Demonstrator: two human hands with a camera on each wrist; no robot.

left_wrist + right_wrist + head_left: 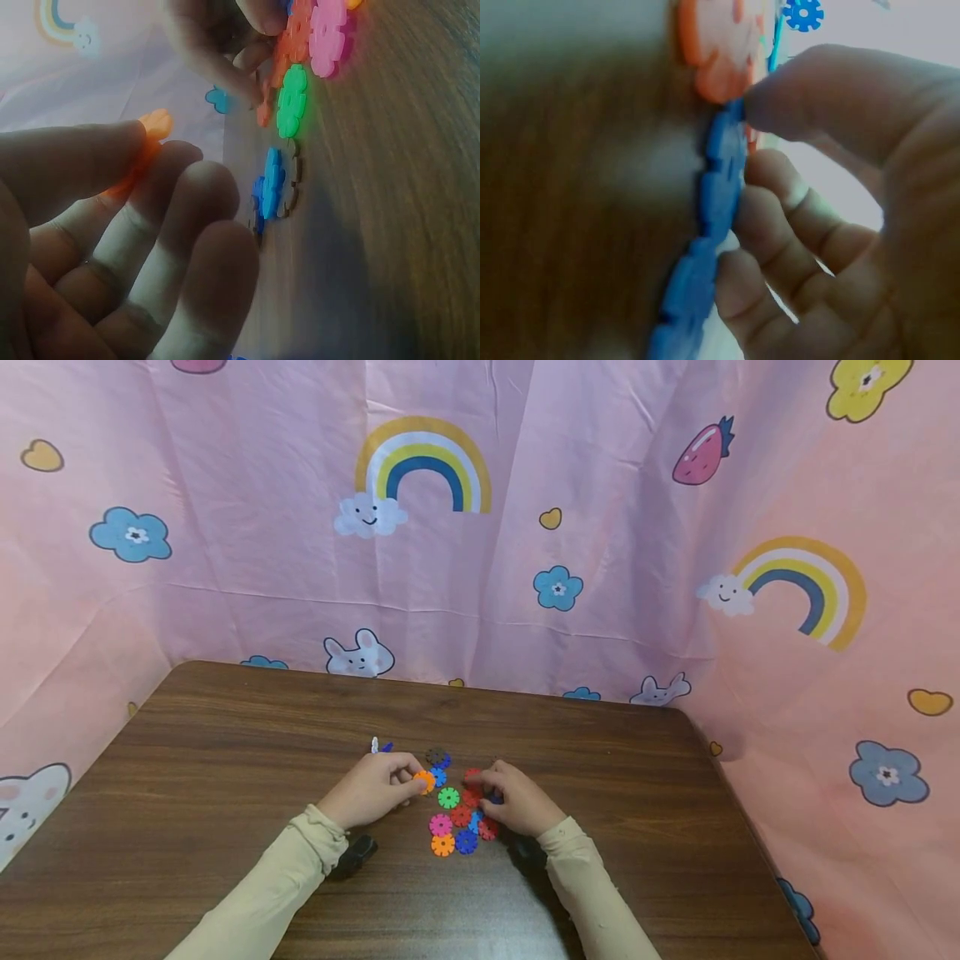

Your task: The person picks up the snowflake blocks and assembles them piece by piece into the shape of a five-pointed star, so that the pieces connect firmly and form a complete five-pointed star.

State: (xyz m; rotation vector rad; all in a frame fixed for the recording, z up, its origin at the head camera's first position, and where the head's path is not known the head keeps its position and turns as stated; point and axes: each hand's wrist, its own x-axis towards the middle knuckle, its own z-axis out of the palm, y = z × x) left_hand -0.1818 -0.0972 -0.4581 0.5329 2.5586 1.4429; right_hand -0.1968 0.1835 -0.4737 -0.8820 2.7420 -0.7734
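Note:
My left hand (pixel 377 789) pinches an orange notched interlocking disc (pixel 424 782) between thumb and index finger, lifted off the table in the left wrist view. Over the right side of a group of flat discs, my right hand (pixel 517 797) has its thumb and loosely bent fingertips at the pieces. Around it lie red discs (pixel 472 797) and, closest in the right wrist view, blue discs (pixel 724 169); no firm hold shows there. Between the hands lie a green disc (pixel 448 797), a pink disc (pixel 440 825), another orange disc (pixel 443 845) and a dark blue disc (pixel 467 841).
A brown disc (pixel 436 756) lies partly over a blue one beyond the green disc. Past my left hand stand a white piece (pixel 375 744) and a blue piece (pixel 387 747). The wooden table (pixel 225 793) meets a patterned pink curtain (pixel 285 568) behind.

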